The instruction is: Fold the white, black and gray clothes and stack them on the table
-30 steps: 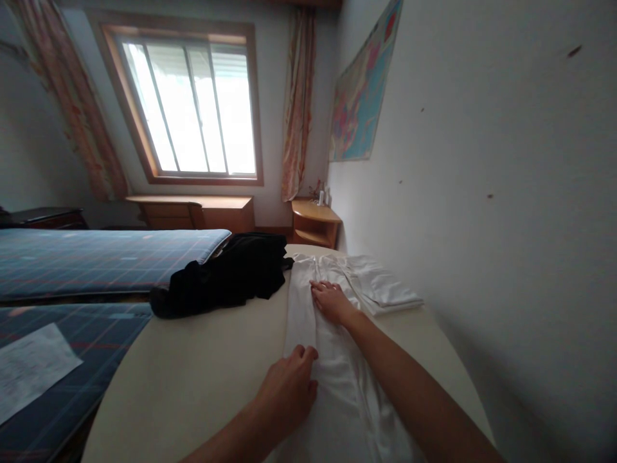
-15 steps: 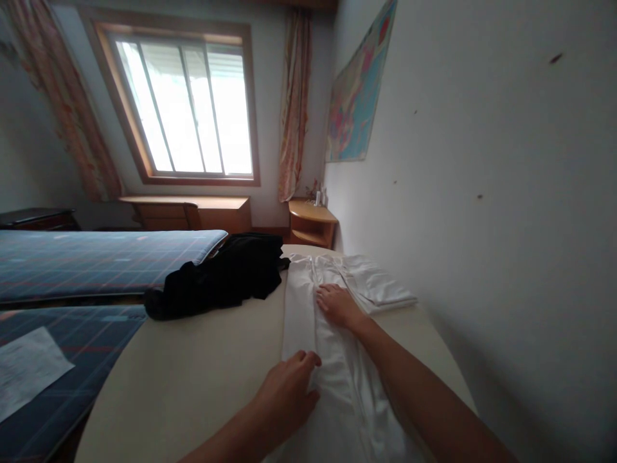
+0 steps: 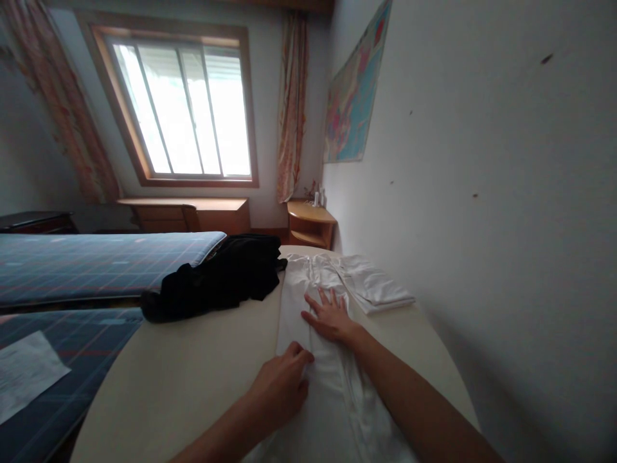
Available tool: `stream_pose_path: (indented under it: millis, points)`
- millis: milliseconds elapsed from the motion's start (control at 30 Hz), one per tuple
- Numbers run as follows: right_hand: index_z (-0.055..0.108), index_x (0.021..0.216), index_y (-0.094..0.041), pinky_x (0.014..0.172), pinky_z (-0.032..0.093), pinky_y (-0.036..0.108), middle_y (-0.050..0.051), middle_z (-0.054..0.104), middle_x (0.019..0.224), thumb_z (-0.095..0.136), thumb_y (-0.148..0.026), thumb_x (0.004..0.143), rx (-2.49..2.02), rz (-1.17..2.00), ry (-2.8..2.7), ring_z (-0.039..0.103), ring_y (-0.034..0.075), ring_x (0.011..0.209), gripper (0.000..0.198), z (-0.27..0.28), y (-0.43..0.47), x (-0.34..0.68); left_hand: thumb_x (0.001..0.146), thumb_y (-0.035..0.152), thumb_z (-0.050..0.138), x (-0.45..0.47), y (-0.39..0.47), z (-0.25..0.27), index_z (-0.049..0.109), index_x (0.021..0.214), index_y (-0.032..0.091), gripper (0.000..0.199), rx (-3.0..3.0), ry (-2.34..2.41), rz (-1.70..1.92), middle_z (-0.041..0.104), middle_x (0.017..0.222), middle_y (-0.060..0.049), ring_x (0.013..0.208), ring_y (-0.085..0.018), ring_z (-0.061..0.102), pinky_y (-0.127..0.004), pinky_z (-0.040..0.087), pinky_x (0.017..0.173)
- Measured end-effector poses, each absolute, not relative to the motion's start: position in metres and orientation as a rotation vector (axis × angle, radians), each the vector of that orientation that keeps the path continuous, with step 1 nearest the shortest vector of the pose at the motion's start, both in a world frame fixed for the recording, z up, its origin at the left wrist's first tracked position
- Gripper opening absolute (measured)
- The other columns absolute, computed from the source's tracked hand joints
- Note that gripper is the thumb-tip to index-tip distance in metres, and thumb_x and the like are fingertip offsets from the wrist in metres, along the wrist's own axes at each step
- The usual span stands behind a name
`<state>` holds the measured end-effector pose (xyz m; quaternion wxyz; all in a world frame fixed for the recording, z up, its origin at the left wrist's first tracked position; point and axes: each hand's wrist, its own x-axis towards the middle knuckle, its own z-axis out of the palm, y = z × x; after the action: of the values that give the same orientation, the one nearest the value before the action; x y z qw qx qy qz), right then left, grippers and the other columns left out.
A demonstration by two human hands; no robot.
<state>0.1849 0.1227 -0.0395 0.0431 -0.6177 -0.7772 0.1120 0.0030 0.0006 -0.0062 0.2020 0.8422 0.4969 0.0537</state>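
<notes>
A long white garment (image 3: 322, 386) lies stretched over the round cream table (image 3: 202, 373), creased down its length. Its exact kind is hard to tell. My right hand (image 3: 330, 316) rests palm down on its upper part with fingers spread. Nearer to me, my left hand (image 3: 284, 382) is at the garment's left side, fingers curled in against the cloth; its fingertips are partly hidden. Beyond my right hand lies a folded white cloth part (image 3: 378, 283); whether it belongs to the same garment cannot be made out.
A crumpled black garment (image 3: 216, 276) lies at the table's far left edge. Left of the table are plaid mattresses (image 3: 110, 260), with a paper sheet (image 3: 29, 373) on the nearer one. The wall (image 3: 506, 270) runs close along the right. A corner shelf (image 3: 311, 215) stands behind.
My right hand has moved slightly nearer to me and its fingers have spread out on the cloth. My left hand has shifted a little left, with its fingers more curled.
</notes>
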Motion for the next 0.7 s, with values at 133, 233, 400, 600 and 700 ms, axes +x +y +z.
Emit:
stream_pose_path:
  millis: [133, 233, 400, 600, 700]
  points:
    - [0.023, 0.155, -0.039, 0.113, 0.004, 0.065, 0.011, 0.011, 0.165, 0.024, -0.076, 0.092, -1.927, 0.306, -2.363, 0.003, 0.040, 0.150, 0.073, -0.037, 0.146, 0.181, 0.085, 0.017, 0.048, -0.004, 0.014, -0.008, 0.050, 0.138, 0.023, 0.054, 2.324, 1.455, 0.217, 0.054, 0.136, -0.007, 0.114, -0.023, 0.061, -0.032, 0.045, 0.100]
    - [0.024, 0.155, -0.038, 0.114, 0.006, 0.062, 0.009, 0.013, 0.165, 0.025, -0.071, 0.095, -1.941, 0.266, -2.359, 0.005, 0.037, 0.150, 0.069, -0.035, 0.159, 0.178, 0.087, 0.018, 0.048, -0.007, 0.020, -0.009, 0.047, 0.141, 0.022, 0.055, 2.301, 1.477, 0.276, 0.053, 0.139, -0.007, 0.121, -0.022, 0.057, -0.031, 0.041, 0.104]
    - [0.024, 0.155, -0.037, 0.114, 0.007, 0.062, 0.008, 0.013, 0.165, 0.026, -0.069, 0.095, -1.945, 0.281, -2.344, 0.005, 0.037, 0.150, 0.068, -0.035, 0.157, 0.177, 0.086, 0.022, 0.053, -0.010, 0.019, -0.006, 0.050, 0.138, 0.023, 0.053, 2.276, 1.425, 0.266, 0.057, 0.136, -0.007, 0.118, -0.024, 0.060, -0.034, 0.043, 0.103]
    - [0.031, 0.154, -0.029, 0.115, 0.013, 0.063, 0.011, 0.024, 0.162, 0.031, -0.055, 0.101, -1.774, 0.259, -2.407, 0.018, 0.034, 0.149, 0.059, -0.031, 0.126, 0.193, 0.081, 0.028, 0.062, -0.016, 0.007, 0.008, 0.048, 0.141, 0.021, 0.062, 2.285, 1.353, 0.188, 0.058, 0.136, -0.010, 0.120, -0.028, 0.059, -0.037, 0.043, 0.104]
    - [0.045, 0.146, -0.024, 0.116, 0.021, 0.057, 0.012, 0.037, 0.156, 0.036, -0.046, 0.101, -1.635, 0.194, -2.418, 0.030, 0.029, 0.145, 0.050, -0.029, 0.101, 0.205, 0.081, 0.033, 0.064, -0.021, 0.004, 0.017, 0.043, 0.145, 0.019, 0.068, 2.301, 1.379, 0.115, 0.060, 0.136, -0.013, 0.122, -0.030, 0.058, -0.039, 0.042, 0.104]
